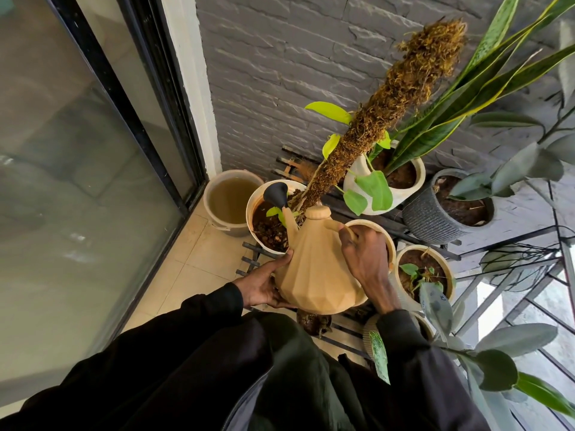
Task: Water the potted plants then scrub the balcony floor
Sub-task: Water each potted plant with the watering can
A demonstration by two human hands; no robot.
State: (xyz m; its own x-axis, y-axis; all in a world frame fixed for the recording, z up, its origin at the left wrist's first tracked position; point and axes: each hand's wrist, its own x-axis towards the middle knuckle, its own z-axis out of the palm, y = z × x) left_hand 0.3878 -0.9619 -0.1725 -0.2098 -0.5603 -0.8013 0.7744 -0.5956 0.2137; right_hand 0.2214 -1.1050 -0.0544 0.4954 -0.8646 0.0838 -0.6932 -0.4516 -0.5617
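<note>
Bottom of frame: your two black sleeves (193, 362) reached up toward the centre.

Left hand (264, 286), centre-left: cupped under the lower side of the beige faceted watering can (317, 269), thumb laid up its flank. Right hand (365, 256), centre-right: fingers wrapped round the can's handle. Both hands were clamped on the can and kept apart by its body.

Can: held in the air at frame centre, lid on, tipped toward the upper left. Its black spout head (275, 194) sat over the soil of a white pot (250, 213). Whether water was flowing, you could not tell.

That white pot carried a tall moss pole (398, 88) leaning toward the upper right, with a few light green leaves.

Right of the can: a beige pot (449, 269) with a small seedling. Above it, a grey ribbed pot (426, 219) stood on a black slatted rack (382, 223), and a white pot (357, 178) holding a snake plant (466, 98).

Just left of the pole's pot: a bucket (230, 230) of murky water on the tiled floor (193, 253).

Behind: glass door (77, 150) at left, grey stone wall (264, 57) at top.
</note>
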